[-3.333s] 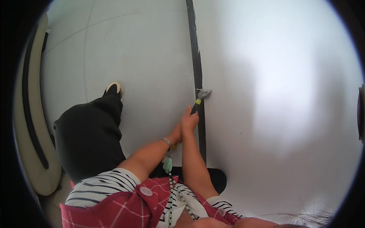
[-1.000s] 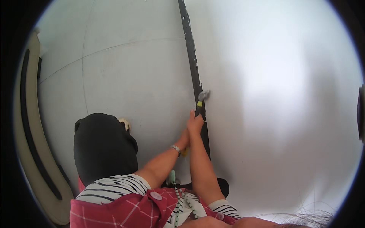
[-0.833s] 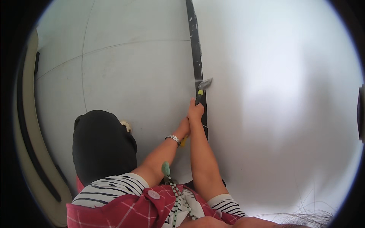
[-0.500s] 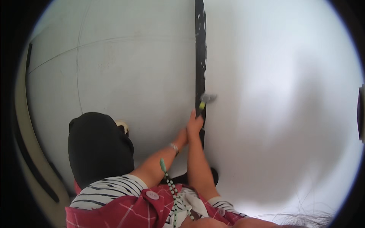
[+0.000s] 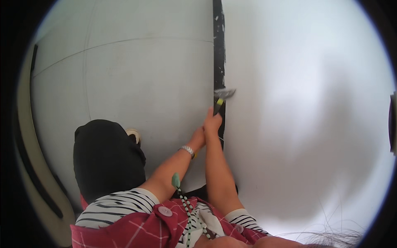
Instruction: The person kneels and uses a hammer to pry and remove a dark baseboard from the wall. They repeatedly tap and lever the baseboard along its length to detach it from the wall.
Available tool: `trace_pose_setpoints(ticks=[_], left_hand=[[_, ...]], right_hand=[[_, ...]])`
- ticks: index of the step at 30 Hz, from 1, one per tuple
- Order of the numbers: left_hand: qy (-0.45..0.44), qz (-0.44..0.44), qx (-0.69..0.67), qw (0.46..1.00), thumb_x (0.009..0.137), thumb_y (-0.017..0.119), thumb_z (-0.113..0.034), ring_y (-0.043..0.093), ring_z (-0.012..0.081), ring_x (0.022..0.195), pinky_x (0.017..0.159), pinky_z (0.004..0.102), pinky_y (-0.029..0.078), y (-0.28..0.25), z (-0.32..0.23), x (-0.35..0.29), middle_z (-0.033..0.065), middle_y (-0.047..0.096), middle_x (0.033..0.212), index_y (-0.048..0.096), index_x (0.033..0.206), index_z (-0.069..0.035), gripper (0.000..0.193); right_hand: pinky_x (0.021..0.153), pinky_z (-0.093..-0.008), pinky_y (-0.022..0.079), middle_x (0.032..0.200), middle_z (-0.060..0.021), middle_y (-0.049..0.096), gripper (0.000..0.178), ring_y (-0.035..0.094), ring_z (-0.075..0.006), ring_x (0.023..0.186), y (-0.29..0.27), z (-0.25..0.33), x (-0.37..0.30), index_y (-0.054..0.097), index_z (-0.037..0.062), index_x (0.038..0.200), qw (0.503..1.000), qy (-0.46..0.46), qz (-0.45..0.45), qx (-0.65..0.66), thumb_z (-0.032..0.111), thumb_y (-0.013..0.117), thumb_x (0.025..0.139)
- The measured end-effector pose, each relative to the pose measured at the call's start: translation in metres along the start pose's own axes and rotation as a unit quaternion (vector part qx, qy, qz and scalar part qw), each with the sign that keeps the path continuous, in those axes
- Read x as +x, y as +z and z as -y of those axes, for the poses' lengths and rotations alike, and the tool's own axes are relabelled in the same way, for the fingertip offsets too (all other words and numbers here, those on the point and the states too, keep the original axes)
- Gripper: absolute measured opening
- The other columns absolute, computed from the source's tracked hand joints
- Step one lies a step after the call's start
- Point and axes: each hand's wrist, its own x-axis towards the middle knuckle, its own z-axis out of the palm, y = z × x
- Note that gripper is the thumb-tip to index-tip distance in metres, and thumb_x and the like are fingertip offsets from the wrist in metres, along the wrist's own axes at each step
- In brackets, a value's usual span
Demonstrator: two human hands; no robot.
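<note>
Both hands hold one scraper (image 5: 219,103), which has a dark handle, a yellow-green band and a wide grey head. My right hand (image 5: 212,123) is closed around the handle just behind the head, its thumb along the shaft. Lower down, my left hand (image 5: 198,139) is closed too, on the rear of the handle, and a bit of yellow handle shows past its wrist. The scraper's head lies across the black skirting strip (image 5: 218,68) and the edge of the white wall (image 5: 281,91). White flecks mark the strip.
A grey tiled floor (image 5: 144,74) with dark joint lines spreads left of the strip. My bent knee (image 5: 107,159) in dark trousers and a light shoe (image 5: 133,134) are at the left. A pale curved edge (image 5: 31,157) with dark bands runs down the far left.
Both hands and the scraper have moved forward along the black strip, away from me. The grip stays the same.
</note>
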Motion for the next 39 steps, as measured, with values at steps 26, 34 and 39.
trace_pose_setpoints(ticks=[26,34,39], left_hand=[[0.077,-0.049,0.027,0.995,0.082,0.063,-0.028,0.061,0.0389,0.093,0.075,0.0443,0.049,0.016,-0.022,-0.01,0.0244,0.063,0.1,0.061,0.104,-0.001,0.035],[0.092,0.304,0.539,0.78,0.077,0.066,-0.032,0.06,0.0333,0.103,0.085,0.0412,0.048,-0.017,-0.115,0.019,0.02,0.062,0.112,0.065,0.108,-0.004,0.041],[0.281,0.201,0.646,0.681,0.074,0.063,-0.036,0.065,0.0331,0.077,0.069,0.0398,0.052,-0.065,-0.27,-0.041,0.0167,0.067,0.081,0.069,0.085,-0.001,0.037]], right_hand=[[0.062,-0.0397,0.046,0.062,-0.0179,0.058,0.051,0.06,-0.0284,0.062,-0.042,0.062,-0.003,0.059,-0.0068,0.073,0.997,0.036,0.069,0.03,0.043,0.058,0.087],[0.063,-0.0403,0.046,0.064,-0.0194,0.061,0.051,0.061,-0.0282,0.063,-0.046,0.037,0.034,0.061,-0.0054,0.07,0.992,0.118,0.047,-0.023,0.043,0.059,0.087],[0.07,-0.0439,0.046,0.078,-0.0223,0.062,0.056,0.061,-0.0366,0.077,-0.028,0.013,0.024,0.063,-0.0029,0.082,0.994,-0.103,-0.043,-0.001,0.05,0.046,0.091]])
